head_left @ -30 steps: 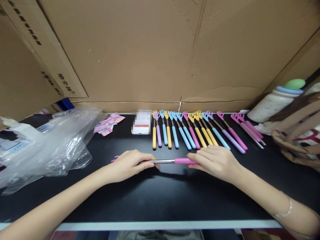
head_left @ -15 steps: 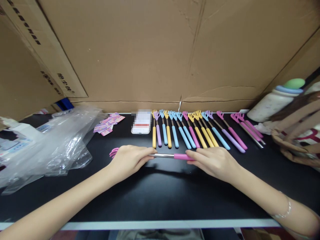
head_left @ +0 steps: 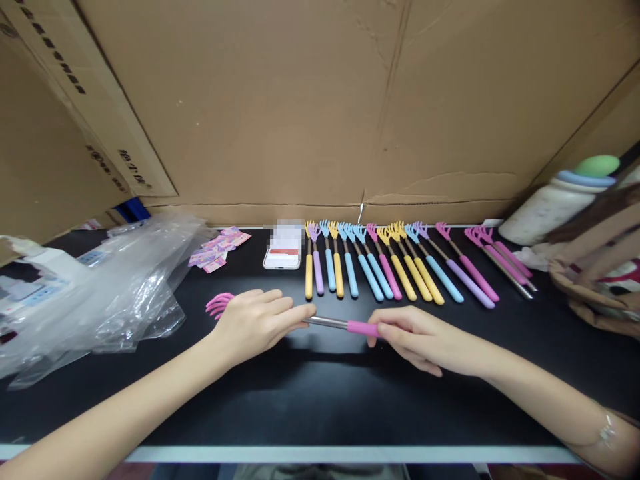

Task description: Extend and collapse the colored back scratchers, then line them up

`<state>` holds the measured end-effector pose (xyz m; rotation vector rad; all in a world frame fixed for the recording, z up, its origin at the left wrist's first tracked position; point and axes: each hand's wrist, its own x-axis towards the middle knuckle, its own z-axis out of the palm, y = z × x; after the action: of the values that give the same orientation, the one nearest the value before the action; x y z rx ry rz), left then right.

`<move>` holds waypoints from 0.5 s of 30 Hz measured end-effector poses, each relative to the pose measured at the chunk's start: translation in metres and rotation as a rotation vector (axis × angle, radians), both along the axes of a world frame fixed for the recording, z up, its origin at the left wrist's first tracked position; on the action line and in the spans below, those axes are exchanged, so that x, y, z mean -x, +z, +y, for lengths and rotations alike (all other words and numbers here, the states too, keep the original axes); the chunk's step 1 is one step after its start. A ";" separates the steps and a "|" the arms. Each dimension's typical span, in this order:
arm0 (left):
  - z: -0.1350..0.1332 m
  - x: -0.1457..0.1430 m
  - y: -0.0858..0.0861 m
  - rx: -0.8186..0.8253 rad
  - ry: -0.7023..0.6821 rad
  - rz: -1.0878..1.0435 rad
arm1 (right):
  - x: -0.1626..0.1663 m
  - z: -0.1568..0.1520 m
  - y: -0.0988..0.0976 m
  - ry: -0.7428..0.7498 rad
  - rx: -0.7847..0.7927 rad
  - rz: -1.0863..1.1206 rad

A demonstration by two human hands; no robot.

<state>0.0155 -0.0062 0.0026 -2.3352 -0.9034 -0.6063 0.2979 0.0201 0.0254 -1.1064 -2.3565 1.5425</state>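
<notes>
A pink back scratcher (head_left: pixel 363 328) with a metal shaft is held crosswise above the black table, its clawed end to the left. My left hand (head_left: pixel 260 323) is closed around the shaft near the claw, covering part of it. At the other end, my right hand (head_left: pixel 420 337) pinches the pink grip between thumb and fingers; the grip's tip is hidden by it. Behind my hands lies a row of back scratchers (head_left: pixel 363 267) in yellow, purple, blue and pink, claws toward the cardboard. Two pink ones at the row's right end (head_left: pixel 500 260) show bare metal ends.
Clear plastic bags (head_left: pixel 135 287) lie on the left beside a white bottle-like item (head_left: pixel 55 263). Small printed cards (head_left: pixel 220 250) and a phone (head_left: pixel 283 257) are near the back. A tilted water bottle (head_left: pixel 550 210) and a brown bag (head_left: pixel 590 273) stand right. Cardboard (head_left: pixel 280 113) walls the back.
My right hand has turned and shifted its hold on the pink grip, which now slants slightly downward to the right. The claw shows more beyond my left hand.
</notes>
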 end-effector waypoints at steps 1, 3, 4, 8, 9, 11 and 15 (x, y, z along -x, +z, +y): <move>0.000 0.000 0.000 -0.003 -0.005 0.009 | 0.000 0.000 0.000 0.009 0.031 0.007; 0.001 -0.001 -0.001 0.001 -0.003 0.014 | 0.000 0.001 -0.001 0.008 -0.063 -0.003; 0.001 -0.002 -0.002 0.012 0.000 0.011 | 0.001 0.002 -0.002 -0.006 -0.174 -0.019; 0.001 -0.005 -0.003 0.111 0.054 -0.013 | -0.001 0.003 -0.002 -0.102 -0.730 -0.113; 0.001 -0.005 -0.003 0.137 0.078 -0.016 | -0.003 0.004 -0.002 -0.115 -0.838 -0.126; 0.000 -0.004 -0.001 0.170 0.124 -0.021 | -0.007 0.005 -0.001 -0.113 -1.023 -0.131; 0.001 0.000 0.002 0.163 0.155 -0.043 | -0.014 0.011 -0.002 -0.082 -1.249 -0.095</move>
<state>0.0152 -0.0048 0.0044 -2.3730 -1.1807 -0.5390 0.3116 0.0312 0.0236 -0.8571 -2.4986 -0.1661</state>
